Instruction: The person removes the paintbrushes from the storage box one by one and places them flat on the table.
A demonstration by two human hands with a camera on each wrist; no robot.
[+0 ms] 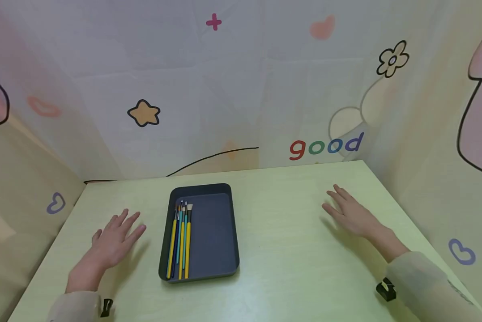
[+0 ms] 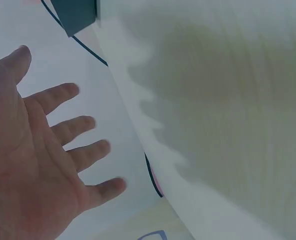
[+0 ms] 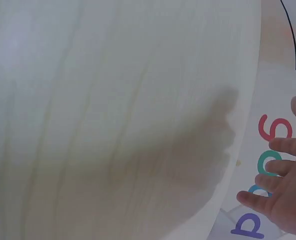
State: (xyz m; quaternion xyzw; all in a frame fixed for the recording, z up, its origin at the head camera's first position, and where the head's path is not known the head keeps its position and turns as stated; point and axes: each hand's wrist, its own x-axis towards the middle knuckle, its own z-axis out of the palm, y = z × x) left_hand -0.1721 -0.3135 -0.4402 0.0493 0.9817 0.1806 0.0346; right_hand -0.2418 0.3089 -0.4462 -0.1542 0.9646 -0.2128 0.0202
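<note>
Printed cloth [image 1: 232, 89] hung behind and down both sides, the word "good" lettered low on it in several colours. In front of it spread a pale yellowish tabletop [image 1: 281, 232]. On that, somewhat left of the middle, lay a dark rectangular tray [image 1: 214, 237]. To the tray's left, the person's left hand [image 1: 113, 239] hovered over the tabletop, fingers spread, its grip wide and holding nothing. Well apart on the other side, the right hand [image 1: 355, 217] hovered likewise, its grip just as wide and empty. Smallest were several slim paintbrushes [image 1: 182, 243], side by side along the tray's left wall, bristles toward the far end, handles yellow, teal and dark blue.

I judged it a ready pose, with nothing taken up. Lifting a brush would, I thought, call for the nearer left hand to reach over the tray's wall and pinch one handle without scattering its neighbours.
</note>
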